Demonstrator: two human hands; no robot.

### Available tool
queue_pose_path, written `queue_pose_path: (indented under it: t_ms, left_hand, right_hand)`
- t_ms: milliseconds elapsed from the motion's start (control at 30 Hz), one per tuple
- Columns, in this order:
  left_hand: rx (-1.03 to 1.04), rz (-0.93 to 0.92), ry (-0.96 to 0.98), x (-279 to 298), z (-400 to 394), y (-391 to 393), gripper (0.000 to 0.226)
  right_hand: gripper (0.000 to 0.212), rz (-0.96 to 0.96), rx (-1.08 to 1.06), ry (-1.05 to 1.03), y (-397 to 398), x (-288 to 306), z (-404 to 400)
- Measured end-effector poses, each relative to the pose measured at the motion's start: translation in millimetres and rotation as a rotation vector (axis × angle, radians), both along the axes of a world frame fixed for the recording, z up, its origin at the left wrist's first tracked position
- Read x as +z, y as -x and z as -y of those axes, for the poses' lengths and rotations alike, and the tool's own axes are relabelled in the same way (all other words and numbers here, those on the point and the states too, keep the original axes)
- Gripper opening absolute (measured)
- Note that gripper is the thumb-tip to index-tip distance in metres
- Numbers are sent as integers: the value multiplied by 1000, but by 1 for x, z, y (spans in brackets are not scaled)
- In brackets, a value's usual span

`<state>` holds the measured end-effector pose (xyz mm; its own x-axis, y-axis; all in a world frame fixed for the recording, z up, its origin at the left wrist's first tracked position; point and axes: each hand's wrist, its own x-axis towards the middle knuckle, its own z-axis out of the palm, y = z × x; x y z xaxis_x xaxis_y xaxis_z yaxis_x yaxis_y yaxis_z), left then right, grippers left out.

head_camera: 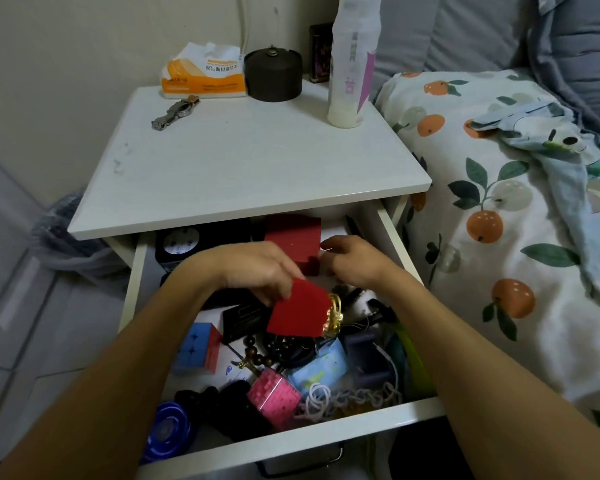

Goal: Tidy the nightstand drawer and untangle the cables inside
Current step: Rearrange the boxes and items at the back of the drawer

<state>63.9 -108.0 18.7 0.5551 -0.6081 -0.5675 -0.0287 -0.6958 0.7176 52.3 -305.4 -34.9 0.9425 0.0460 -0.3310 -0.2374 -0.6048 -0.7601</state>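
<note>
The white nightstand drawer stands pulled out and is full of clutter. My left hand pinches a flat red pouch with a gold tassel above the drawer's middle. My right hand reaches in at the back right, its fingers curled beside a dark red box; whether it holds anything is hidden. Below lie a puzzle cube, dark wooden beads, a pink maze cube, white hair ties and a braided cord, a blue disc and a tangle of cables at right.
On the nightstand top are a tissue pack, a wristwatch, a dark round jar and a tall white bottle. A bed with fruit-print bedding is close on the right. A bagged bin stands left.
</note>
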Motion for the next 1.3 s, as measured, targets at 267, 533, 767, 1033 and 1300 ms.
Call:
queue_pose_path:
  t_ms: [267, 533, 767, 1033, 1300]
  left_hand:
    - [159, 775, -286, -37, 5, -1, 35]
    - [205, 905, -422, -56, 17, 8, 54]
    - [637, 641, 108, -63, 21, 10, 39]
    - [916, 56, 431, -53, 26, 2, 50]
    - [513, 244, 503, -39, 23, 7, 48]
  right_hand:
    - [31, 89, -107, -4, -17, -15, -19]
    - [32, 23, -167, -194, -12, -19, -14]
    - [11, -66, -460, -687, -3, -5, -11]
    - [37, -270, -326, -794, 26, 9, 16]
    - [45, -292, -437, -786, 39, 25, 34]
